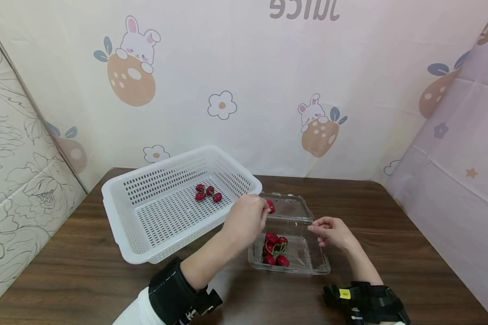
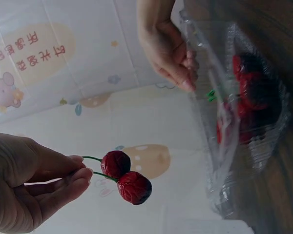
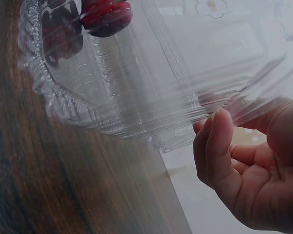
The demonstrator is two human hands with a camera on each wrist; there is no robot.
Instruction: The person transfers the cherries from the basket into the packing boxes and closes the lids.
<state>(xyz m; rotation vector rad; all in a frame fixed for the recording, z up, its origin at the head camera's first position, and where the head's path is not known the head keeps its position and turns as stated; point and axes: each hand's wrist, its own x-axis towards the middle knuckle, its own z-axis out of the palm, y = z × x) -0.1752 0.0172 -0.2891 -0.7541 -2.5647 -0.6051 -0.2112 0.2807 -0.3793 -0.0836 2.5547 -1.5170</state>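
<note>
While the left hand (image 1: 244, 221) hangs over the gap between basket and box, its thumb and fingertips are pinching two thin green stems (image 2: 105, 176), and from those dangle two red cherries (image 2: 134, 188), touching each other, clear of everything else! Across to the right hand (image 1: 335, 232), and here's a grip too: thumb and fingers nip the right edge of the clear plastic container (image 1: 311, 253), seen close up from the right wrist. That container sits on the brown wooden table (image 1: 415, 257), its lid (image 1: 290, 207) folded back on the far side. Inside, bunched toward the left, lies a cluster of red cherries (image 1: 282, 261), green stems tangled among them. Over on the left we have the white perforated basket (image 1: 132, 194), standing at a slant, and on its floor, toward the far right end, four more cherries (image 1: 217, 197) huddle close together. Black straps (image 1: 175, 291) circle both wrists, and behind it all hangs a pale backdrop (image 1: 260, 67) printed with rabbits and flowers.
</note>
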